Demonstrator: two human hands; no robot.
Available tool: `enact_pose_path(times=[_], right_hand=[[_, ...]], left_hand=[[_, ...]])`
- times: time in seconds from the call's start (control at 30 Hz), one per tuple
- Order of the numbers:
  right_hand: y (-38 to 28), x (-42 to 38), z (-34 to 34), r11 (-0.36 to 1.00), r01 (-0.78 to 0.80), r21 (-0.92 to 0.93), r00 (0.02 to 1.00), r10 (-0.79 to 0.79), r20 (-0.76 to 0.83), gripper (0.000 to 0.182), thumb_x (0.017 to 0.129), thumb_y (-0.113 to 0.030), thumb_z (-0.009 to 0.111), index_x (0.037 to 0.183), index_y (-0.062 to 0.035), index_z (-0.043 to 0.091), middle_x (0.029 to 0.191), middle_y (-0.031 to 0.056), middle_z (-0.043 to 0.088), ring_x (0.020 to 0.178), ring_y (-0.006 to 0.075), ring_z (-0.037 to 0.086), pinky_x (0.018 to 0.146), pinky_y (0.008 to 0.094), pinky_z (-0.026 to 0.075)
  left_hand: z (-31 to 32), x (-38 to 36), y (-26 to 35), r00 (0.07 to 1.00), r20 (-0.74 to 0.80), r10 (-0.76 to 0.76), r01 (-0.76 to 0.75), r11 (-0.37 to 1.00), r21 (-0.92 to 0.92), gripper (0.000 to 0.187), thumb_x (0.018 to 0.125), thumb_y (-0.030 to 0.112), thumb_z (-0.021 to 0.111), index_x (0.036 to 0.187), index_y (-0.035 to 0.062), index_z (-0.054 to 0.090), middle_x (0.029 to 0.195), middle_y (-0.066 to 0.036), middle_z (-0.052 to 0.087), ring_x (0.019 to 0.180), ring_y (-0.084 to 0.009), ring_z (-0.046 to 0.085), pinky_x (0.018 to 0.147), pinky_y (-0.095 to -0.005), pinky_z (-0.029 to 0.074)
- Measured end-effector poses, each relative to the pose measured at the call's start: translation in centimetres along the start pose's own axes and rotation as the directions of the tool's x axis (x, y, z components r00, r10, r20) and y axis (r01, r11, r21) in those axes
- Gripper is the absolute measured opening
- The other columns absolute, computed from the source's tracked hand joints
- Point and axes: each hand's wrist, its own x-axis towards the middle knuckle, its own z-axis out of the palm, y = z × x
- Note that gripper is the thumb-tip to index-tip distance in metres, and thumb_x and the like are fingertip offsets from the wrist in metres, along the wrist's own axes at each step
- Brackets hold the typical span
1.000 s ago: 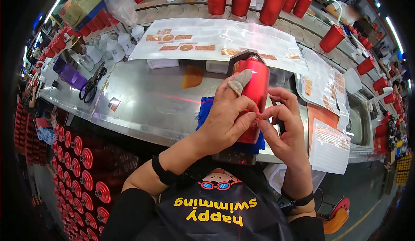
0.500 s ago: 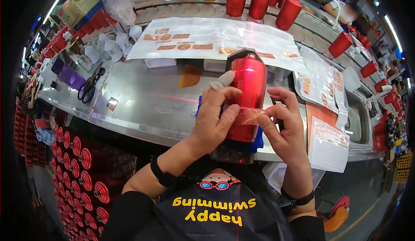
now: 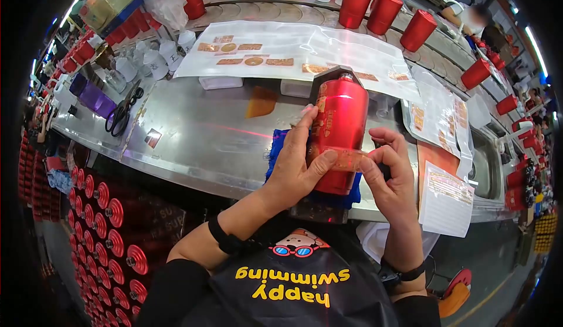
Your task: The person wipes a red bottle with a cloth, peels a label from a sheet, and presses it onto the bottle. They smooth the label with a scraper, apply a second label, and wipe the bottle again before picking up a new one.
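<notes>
A shiny red bottle with gold print on its left side lies in a dark angular holder, its neck pointing away from me. My left hand steadies the bottle's left side, fingers along it and thumb pressed on a clear, gold-printed decal strip. The strip lies across the lower part of the bottle. Between thumb and index finger, my right hand pinches the strip's right end. A blue cloth shows under the bottle. What the left fingertips cover is hidden.
Decal sheets lie across the back of the metal bench, with more sheets at right. Black scissors and a purple container stand left. Red bottles line the conveyor behind. A sink is far right.
My left hand has flattened along the bottle, its thumb now down on the strip. The strip lies straighter across the bottle. Bottles on the conveyor have shifted right.
</notes>
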Motion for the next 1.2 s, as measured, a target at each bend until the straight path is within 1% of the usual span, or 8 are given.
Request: enact_pose_path(times=[0.1, 0.2, 0.4, 0.5, 0.77, 0.97, 1.1, 1.2], right_hand=[[0.7, -0.3, 0.2, 1.0, -0.01, 0.004, 1.0, 0.01, -0.009, 0.015, 0.09, -0.012, 0.07, 0.086, 0.0001, 0.063, 0.124, 0.0156, 0.051, 0.108, 0.0252, 0.054, 0.093, 0.035, 0.044], [1.0, -0.6, 0.3, 0.996, -0.077, 0.044, 0.997, 0.077, -0.003, 0.013, 0.092, -0.013, 0.069, 0.086, -0.0016, 0.065, 0.125, 0.0145, 0.051, 0.114, 0.0222, 0.05, 0.101, 0.0353, 0.038], [1.6, -0.8, 0.6, 0.996, -0.067, 0.064, 0.998, 0.068, -0.008, 0.015, 0.092, -0.014, 0.069, 0.087, -0.0001, 0.065, 0.123, 0.0147, 0.051, 0.113, 0.0213, 0.051, 0.101, 0.0351, 0.038], [1.5, -0.7, 0.6, 0.998, -0.054, 0.04, 0.998, 0.054, -0.013, 0.018, 0.092, -0.015, 0.07, 0.085, 0.0009, 0.064, 0.124, 0.0165, 0.05, 0.109, 0.0249, 0.055, 0.096, 0.0351, 0.043], [1.1, -0.6, 0.6, 0.997, -0.042, 0.063, 0.999, 0.043, -0.013, 0.019, 0.092, -0.016, 0.069, 0.085, 0.0006, 0.064, 0.125, 0.0162, 0.05, 0.112, 0.0255, 0.054, 0.096, 0.0349, 0.043], [0.8, -0.5, 0.6, 0.999, -0.014, 0.05, 1.0, 0.015, -0.012, 0.019, 0.093, -0.016, 0.069, 0.085, 0.0005, 0.063, 0.125, 0.016, 0.05, 0.114, 0.0258, 0.054, 0.096, 0.0343, 0.043], [0.4, -0.4, 0.5, 0.998, -0.026, 0.055, 1.0, 0.027, -0.011, 0.019, 0.092, -0.015, 0.069, 0.085, 0.0007, 0.062, 0.125, 0.0159, 0.05, 0.112, 0.0255, 0.055, 0.091, 0.0327, 0.046], [0.4, -0.4, 0.5, 0.999, 0.027, 0.029, 0.999, -0.027, -0.018, 0.019, 0.093, -0.015, 0.069, 0.085, 0.0008, 0.062, 0.125, 0.0155, 0.051, 0.109, 0.0237, 0.056, 0.086, 0.0305, 0.047]], left_hand=[[-0.2, -0.1, -0.2, 1.0, 0.014, 0.0, 0.0, 0.999, -0.036, 0.079, 0.098, 0.042, 0.058, 0.151, -0.0046, 0.023, 0.154, -0.029, 0.027, 0.144, -0.0399, 0.028, 0.118, -0.044, 0.023], [-0.4, -0.3, -0.1, 0.999, 0.024, -0.023, 0.025, 0.995, -0.096, 0.077, 0.098, 0.04, 0.057, 0.152, -0.0037, 0.023, 0.155, -0.029, 0.027, 0.144, -0.0396, 0.028, 0.118, -0.0437, 0.023], [-0.3, -0.2, 0.0, 0.999, 0.015, -0.037, 0.038, 0.995, -0.092, 0.077, 0.098, 0.041, 0.057, 0.151, -0.0046, 0.023, 0.154, -0.028, 0.029, 0.144, -0.0394, 0.029, 0.118, -0.0437, 0.023], [0.1, -0.3, 0.0, 1.0, 0.005, 0.015, -0.015, 1.0, -0.027, 0.08, 0.097, 0.042, 0.058, 0.151, -0.0058, 0.022, 0.154, -0.028, 0.029, 0.144, -0.0396, 0.029, 0.117, -0.0442, 0.023], [-0.2, -0.3, 0.2, 0.999, 0.028, 0.032, -0.032, 0.999, -0.002, 0.081, 0.096, 0.037, 0.061, 0.151, -0.0067, 0.02, 0.153, -0.029, 0.029, 0.142, -0.0413, 0.03, 0.117, -0.0449, 0.024], [0.0, -0.5, 0.4, 0.997, 0.009, 0.081, -0.081, 0.989, 0.121, 0.086, 0.094, 0.036, 0.065, 0.152, -0.0063, 0.018, 0.15, -0.029, 0.033, 0.136, -0.0411, 0.037, 0.114, -0.0445, 0.028], [0.0, -0.5, 0.5, 0.998, 0.02, 0.056, -0.058, 0.991, 0.118, 0.09, 0.091, 0.035, 0.068, 0.152, -0.0061, 0.017, 0.147, -0.03, 0.036, 0.133, -0.0404, 0.04, 0.112, -0.0438, 0.03], [-0.3, -0.5, 0.9, 0.999, 0.044, 0.011, -0.015, 0.997, 0.076, 0.09, 0.09, 0.033, 0.068, 0.153, -0.0059, 0.016, 0.147, -0.029, 0.035, 0.134, -0.0401, 0.039, 0.112, -0.0438, 0.03]])
